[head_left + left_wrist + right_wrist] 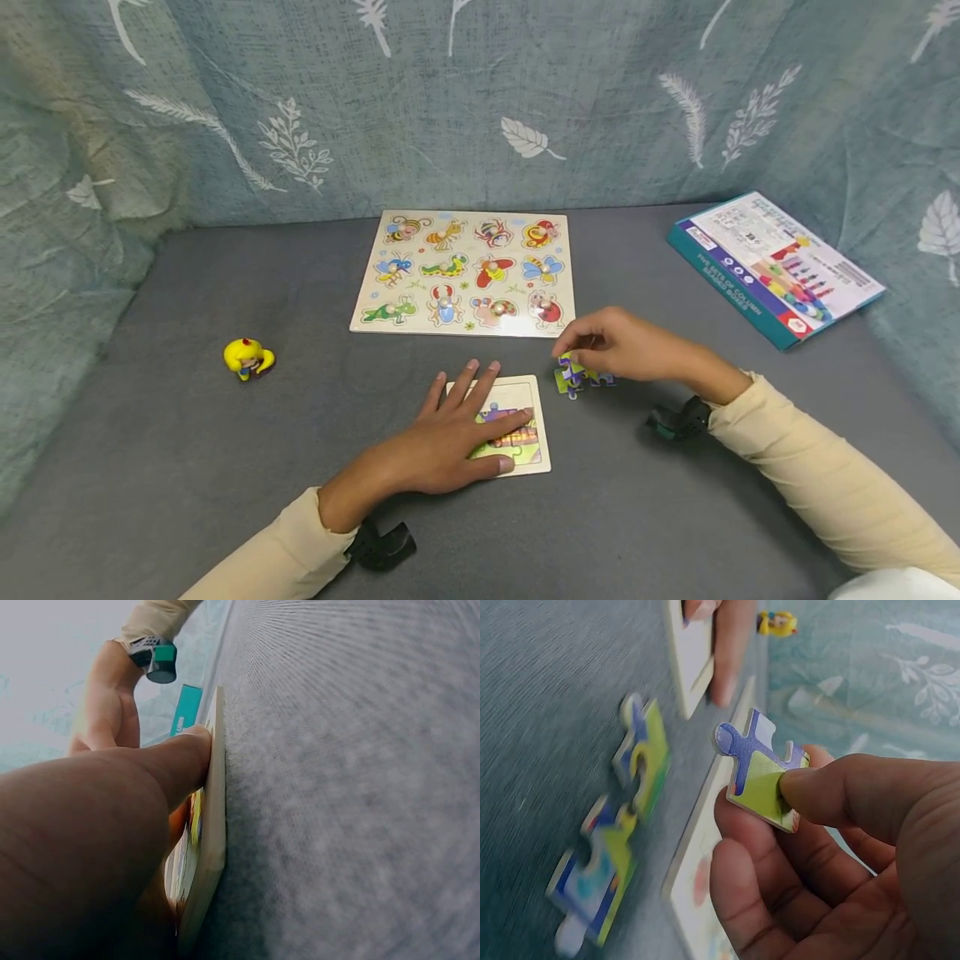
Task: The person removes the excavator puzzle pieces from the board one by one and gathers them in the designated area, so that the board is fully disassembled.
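"One small yellow-haired toy figure (pixel 243 357) is spotted far left, on the grey tabletop (pixel 150 450). What is met beside it?"

"The left hand (pixel 442 446), and it's laid flat! Fingers are spread wide and straight, nothing is gripped, and the square pale wooden puzzle tray (pixel 517 388) is pressed beneath."

"And inside the tray?"

"Purple, yellow and green fitted pieces (pixel 528 452) are seen, partly covered by the hand. Behind, a large cream board of colourful insect shapes (pixel 420 325) is laid out; twelve are counted, in three rows!"

"Over to the right hand (pixel 626 343)!"

"A blue-and-green jigsaw piece (pixel 761 769) is pinched there, thumb pressed on its face, fingers curled behind. It is held above the tabletop, to the right of the tray."

"And below?"

"Two loose blue-and-green pieces (pixel 596 874) are seen near each other; whether they touch cannot be told. Far right, a flat teal-and-white box (pixel 776 267) is set at an angle."
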The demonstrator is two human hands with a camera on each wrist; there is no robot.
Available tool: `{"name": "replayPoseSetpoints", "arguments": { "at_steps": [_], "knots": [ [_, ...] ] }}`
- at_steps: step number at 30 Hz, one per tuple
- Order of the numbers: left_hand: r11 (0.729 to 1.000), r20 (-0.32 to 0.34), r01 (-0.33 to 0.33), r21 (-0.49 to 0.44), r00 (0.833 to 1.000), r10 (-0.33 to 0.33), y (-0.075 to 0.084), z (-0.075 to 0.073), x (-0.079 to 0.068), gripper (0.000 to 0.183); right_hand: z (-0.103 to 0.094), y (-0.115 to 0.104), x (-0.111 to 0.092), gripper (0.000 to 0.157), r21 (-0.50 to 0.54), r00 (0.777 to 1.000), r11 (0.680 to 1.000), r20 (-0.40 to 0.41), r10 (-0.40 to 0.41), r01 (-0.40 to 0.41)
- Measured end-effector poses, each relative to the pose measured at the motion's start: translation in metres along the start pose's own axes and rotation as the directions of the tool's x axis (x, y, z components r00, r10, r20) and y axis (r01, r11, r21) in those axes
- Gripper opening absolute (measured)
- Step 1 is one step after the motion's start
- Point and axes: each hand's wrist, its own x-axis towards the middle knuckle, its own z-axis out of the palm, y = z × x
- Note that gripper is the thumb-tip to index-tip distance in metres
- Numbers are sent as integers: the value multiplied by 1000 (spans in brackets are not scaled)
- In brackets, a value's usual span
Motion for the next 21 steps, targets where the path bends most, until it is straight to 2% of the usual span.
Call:
{"name": "replayPoseSetpoints", "arguments": {
  "at_steps": [11, 21],
  "knots": [
    [1000, -1, -11, -2, 1000, 11, 0, 0, -1, 59, -13, 17, -16, 22, -65, 998, 996, -21, 66, -67],
    [1000, 18, 3, -14, 1000, -3, 1, -2, -1, 60, -26, 17, -27, 20, -83, 992, 989, -45, 116, -119]
  ]
}}
